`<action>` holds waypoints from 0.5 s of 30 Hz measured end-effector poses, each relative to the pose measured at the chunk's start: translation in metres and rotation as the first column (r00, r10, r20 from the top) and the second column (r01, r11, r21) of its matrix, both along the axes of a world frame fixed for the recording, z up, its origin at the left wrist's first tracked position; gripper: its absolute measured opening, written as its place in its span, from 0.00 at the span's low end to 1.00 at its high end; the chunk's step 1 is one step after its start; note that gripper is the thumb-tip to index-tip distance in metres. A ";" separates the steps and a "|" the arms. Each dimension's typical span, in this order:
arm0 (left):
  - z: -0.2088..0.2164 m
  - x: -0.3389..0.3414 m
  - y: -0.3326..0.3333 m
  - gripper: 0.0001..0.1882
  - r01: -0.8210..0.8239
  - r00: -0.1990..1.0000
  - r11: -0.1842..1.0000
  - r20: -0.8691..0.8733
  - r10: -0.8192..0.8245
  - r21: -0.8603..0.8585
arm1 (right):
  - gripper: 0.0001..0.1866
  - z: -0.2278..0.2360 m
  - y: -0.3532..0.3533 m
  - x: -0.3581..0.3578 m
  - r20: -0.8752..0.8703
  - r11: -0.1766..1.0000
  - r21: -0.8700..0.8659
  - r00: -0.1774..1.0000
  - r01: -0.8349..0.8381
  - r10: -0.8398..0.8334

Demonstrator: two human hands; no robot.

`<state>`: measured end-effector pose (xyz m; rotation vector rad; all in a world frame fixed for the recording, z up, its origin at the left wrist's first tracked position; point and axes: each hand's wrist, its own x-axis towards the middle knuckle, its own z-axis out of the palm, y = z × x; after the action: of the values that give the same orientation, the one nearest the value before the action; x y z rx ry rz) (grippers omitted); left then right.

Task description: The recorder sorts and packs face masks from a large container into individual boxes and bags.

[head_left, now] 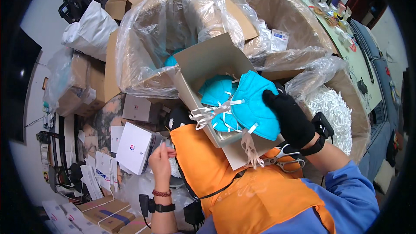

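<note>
My right hand [294, 119], in a black glove, grips a teal cup-shaped face mask [255, 104] by its right edge. The mask is held over an open cardboard box [208, 56] on my lap, its pale straps [250, 147] dangling past the box rim. Inside lie more teal masks [216, 90] with tangled white straps. My left hand [161, 164] is bare and raised left of the orange apron [251, 199], its fingers loosely extended and nothing visible in them. Beside it sits a white carton [135, 147]. Scissors [288, 159] rest on the apron below my right wrist.
Large cartons lined with clear plastic [147, 30] stand ahead; one has a teal item inside, another white packets [279, 40]. White strap material [331, 117] fills a carton at right. A cluttered table [368, 86] runs along the right. Flat boxes [106, 212] lie at lower left.
</note>
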<state>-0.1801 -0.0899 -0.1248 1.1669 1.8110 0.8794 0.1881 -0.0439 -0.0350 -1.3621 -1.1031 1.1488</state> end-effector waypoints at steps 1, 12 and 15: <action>0.029 0.025 0.007 0.23 0.042 0.992 0.999 0.117 -0.045 0.034 | 0.18 0.002 -0.001 -0.003 -0.002 1.000 0.005 1.000 -0.004 0.004; 0.120 0.145 0.056 0.15 0.657 0.648 0.715 0.305 -0.698 0.238 | 0.23 0.034 -0.010 0.011 0.020 0.982 -0.188 1.000 -0.012 0.016; 0.139 0.145 0.068 0.14 0.913 0.406 0.406 0.023 -0.914 0.046 | 0.27 0.052 -0.002 0.019 0.305 0.912 0.316 0.938 -0.262 0.164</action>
<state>-0.0355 -0.0221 0.0144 1.8436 0.7988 0.2261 0.2073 -0.0463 0.0174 -1.1542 -1.6098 0.8725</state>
